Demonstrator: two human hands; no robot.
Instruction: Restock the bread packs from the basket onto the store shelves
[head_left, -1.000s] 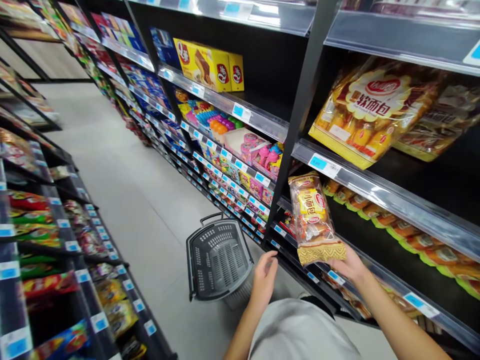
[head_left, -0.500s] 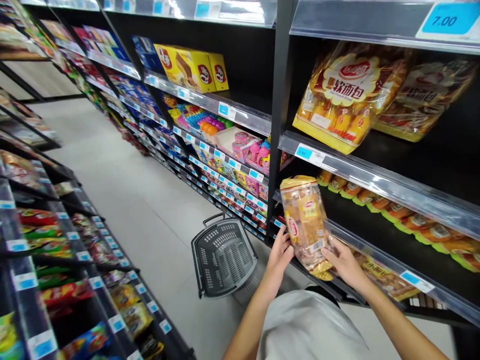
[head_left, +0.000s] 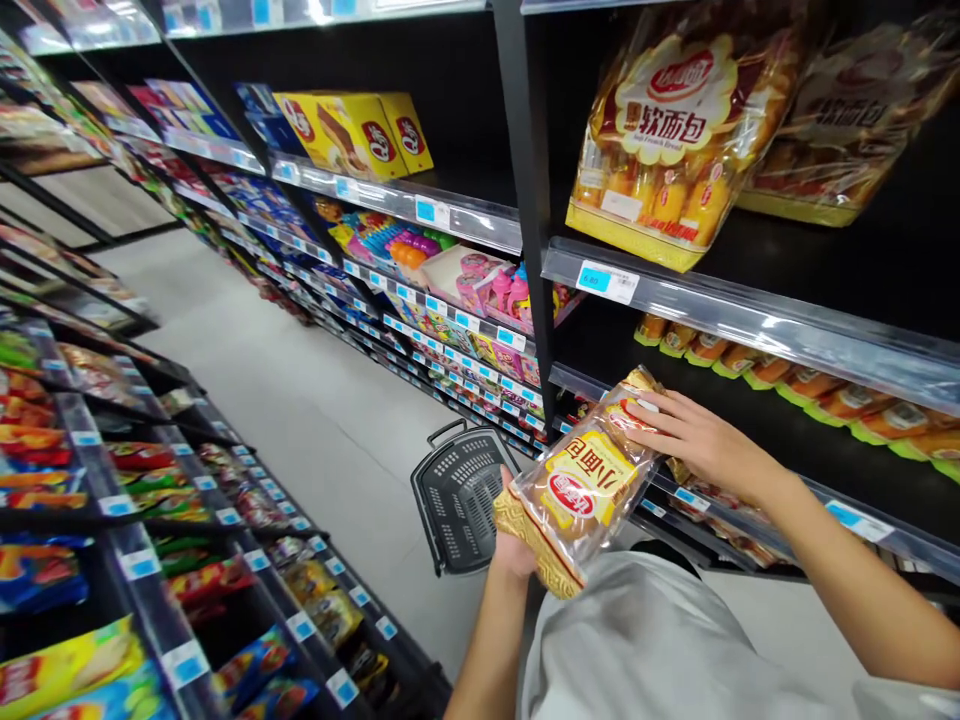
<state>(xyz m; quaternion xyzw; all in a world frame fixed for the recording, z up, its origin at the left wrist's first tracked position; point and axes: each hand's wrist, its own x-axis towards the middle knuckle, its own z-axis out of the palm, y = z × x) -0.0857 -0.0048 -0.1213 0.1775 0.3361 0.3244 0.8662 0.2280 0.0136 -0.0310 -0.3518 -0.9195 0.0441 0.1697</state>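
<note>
A clear bag of small bread rolls [head_left: 581, 485] with gold crimped ends and a yellow label lies tilted between my two hands. My left hand [head_left: 515, 548] supports its lower left end from beneath; the thumb shows at the edge and most of the fingers are hidden behind the wrapper. Across the bag's upper right end lie the fingers of my right hand [head_left: 697, 440], gripping it from above. Behind my left hand, a dark grey shopping basket [head_left: 450, 500] stands on the floor, with nothing visible inside it.
Large bread bags [head_left: 652, 140] stand on the right shelf above a row of packed rolls [head_left: 847, 400]. Yellow boxes [head_left: 352, 130] and toys [head_left: 487, 285] fill shelves to the left. A snack rack [head_left: 135, 530] borders the aisle floor [head_left: 300, 390].
The bread bag has been turned over and tilted, now showing its large yellow label. My right hand has moved up to its far end, my left to the near end. The view has shifted slightly.
</note>
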